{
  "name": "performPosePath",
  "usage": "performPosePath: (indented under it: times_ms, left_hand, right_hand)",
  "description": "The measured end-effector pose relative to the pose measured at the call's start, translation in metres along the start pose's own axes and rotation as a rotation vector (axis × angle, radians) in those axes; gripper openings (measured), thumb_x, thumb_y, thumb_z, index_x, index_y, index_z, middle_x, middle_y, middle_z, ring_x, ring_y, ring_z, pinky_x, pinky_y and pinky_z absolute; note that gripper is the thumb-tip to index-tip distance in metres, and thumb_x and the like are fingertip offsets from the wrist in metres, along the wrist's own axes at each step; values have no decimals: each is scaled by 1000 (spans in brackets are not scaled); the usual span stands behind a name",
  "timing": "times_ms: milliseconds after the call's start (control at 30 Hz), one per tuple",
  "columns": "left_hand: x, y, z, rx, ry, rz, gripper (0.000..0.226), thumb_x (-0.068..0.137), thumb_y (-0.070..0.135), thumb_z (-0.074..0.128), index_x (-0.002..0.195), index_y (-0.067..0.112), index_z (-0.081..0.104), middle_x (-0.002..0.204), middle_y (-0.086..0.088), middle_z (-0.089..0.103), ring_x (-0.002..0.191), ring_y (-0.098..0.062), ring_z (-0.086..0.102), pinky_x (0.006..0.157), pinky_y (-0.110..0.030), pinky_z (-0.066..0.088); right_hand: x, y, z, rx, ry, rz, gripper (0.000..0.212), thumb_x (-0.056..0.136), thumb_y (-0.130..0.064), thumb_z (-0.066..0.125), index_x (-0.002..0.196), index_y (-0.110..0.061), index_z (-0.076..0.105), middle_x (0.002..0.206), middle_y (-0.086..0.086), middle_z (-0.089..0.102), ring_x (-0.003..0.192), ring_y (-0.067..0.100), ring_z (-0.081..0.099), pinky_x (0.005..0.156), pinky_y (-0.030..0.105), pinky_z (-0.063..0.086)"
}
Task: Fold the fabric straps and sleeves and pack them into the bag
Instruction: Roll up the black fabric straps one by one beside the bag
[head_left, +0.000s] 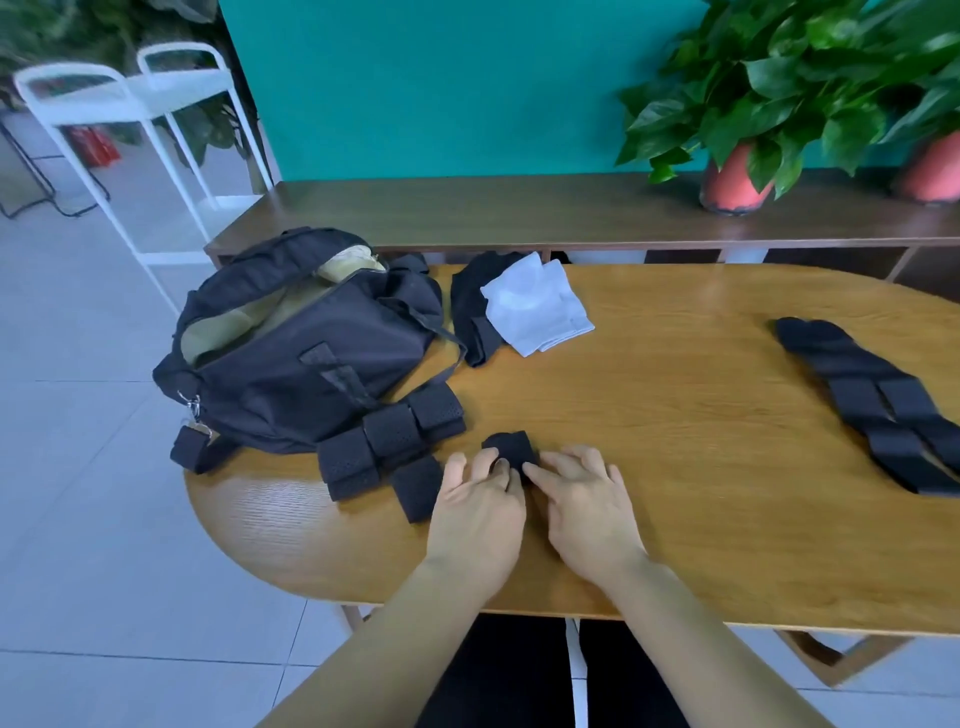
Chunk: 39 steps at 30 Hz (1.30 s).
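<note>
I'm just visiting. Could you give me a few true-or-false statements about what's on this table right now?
1. The bag is zipped shut. False: it gapes open, pale lining showing.
2. The left hand and the right hand both touch a small folded piece. True.
3. A white cloth lies on a black cloth. True.
4. The long straps are inside the bag. False: they lie on the table, far right.

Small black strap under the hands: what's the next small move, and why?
Probably lift the small black strap and carry it left into the bag. Both the left hand and right hand press fingertips on it, it already looks folded compact, and the bag's top gapes open with its tan lining showing.
</note>
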<state>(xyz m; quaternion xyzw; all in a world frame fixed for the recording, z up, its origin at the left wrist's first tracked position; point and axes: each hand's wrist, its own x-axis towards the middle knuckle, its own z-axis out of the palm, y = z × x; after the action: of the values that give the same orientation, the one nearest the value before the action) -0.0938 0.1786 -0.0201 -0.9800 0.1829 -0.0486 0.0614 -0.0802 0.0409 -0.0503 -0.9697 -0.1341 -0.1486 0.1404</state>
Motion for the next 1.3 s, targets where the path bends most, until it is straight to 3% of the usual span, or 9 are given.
performPosePath:
  times_ms: [100,200,333,433,500,667,833,1133,1300]
  left_hand:
    - [-14,-15,5,-32,54,-30,48,53,9,78,100,3,74,98,-9,73,111,-23,61,95,-44,24]
    - [-19,-26,11,-30,77,-32,48,40,2,81,87,1,76,85,-10,74,97,-26,68,86,-43,29]
    - [-23,-34,6,1,49,-61,48,53,3,77,100,1,73,98,-10,73,108,-25,64,90,-44,24]
    - [-23,-36,-2,5,-27,-35,52,89,4,45,141,3,41,145,-10,45,142,-24,25,105,-45,6]
    - [-20,-35,-9,5,-17,-23,56,94,5,37,148,6,26,155,-8,27,146,-22,8,110,-44,4]
    - [-5,-12,-21,-24,36,74,62,92,3,42,150,10,22,159,-8,17,146,-22,4,111,-43,7]
    - [26,39,-27,-37,36,189,61,88,-1,46,146,13,31,156,-6,22,145,-20,9,109,-42,10]
    - [82,141,-38,-55,58,369,62,87,2,46,146,16,32,157,-3,23,144,-18,12,105,-40,11]
    - [97,180,-37,-46,57,414,63,89,2,44,148,17,28,158,-2,21,145,-16,10,109,-41,10]
  right_hand:
    - [5,-18,1,51,-82,-4,49,75,2,64,116,-23,69,117,0,66,118,30,51,82,40,42]
    - [10,-30,2,69,-164,-10,52,89,-4,47,135,-29,53,138,-6,49,134,22,29,96,35,28]
    - [14,-38,2,62,-195,-12,53,92,-7,42,139,-32,46,143,-8,43,136,18,22,99,32,24]
    - [15,-39,1,55,-202,-10,54,92,-8,41,140,-33,44,142,-9,43,135,17,22,100,31,24]
    - [14,-35,-2,70,-173,5,58,92,-5,41,142,-33,40,142,-9,43,135,17,22,100,31,25]
    - [5,-1,-21,40,-77,123,62,88,2,43,142,-27,42,139,-9,48,133,19,27,99,34,29]
    - [-17,65,-51,-37,6,320,59,85,1,45,139,-20,47,135,-4,53,128,21,34,92,34,30]
    - [-59,189,-114,-244,57,638,50,83,-4,51,131,-14,49,137,4,48,133,26,27,97,38,28]
    - [-71,237,-121,-233,-150,698,47,92,-17,46,138,-13,40,151,5,30,142,23,16,110,36,22]
